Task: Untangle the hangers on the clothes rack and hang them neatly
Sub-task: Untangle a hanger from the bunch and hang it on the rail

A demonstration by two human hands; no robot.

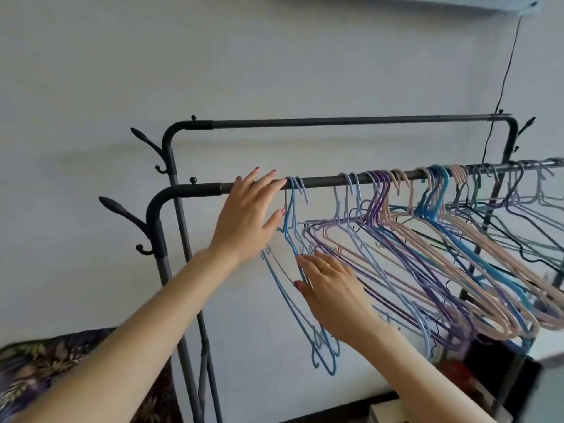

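Forearms are reaching up from below. Left hand is lying open, fingertips on the rail, thumb touching the blue hangers. Right hand is pressing open-fingered against them; tangled hangers are crowding rightward.

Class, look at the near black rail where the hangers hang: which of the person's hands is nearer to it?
Left. The left hand has its fingers up at the near rail, beside the blue hangers. The right hand is well below the rail, on those hangers' lower wires.

Rail bare mid-span; hangers seemingly crowd right.
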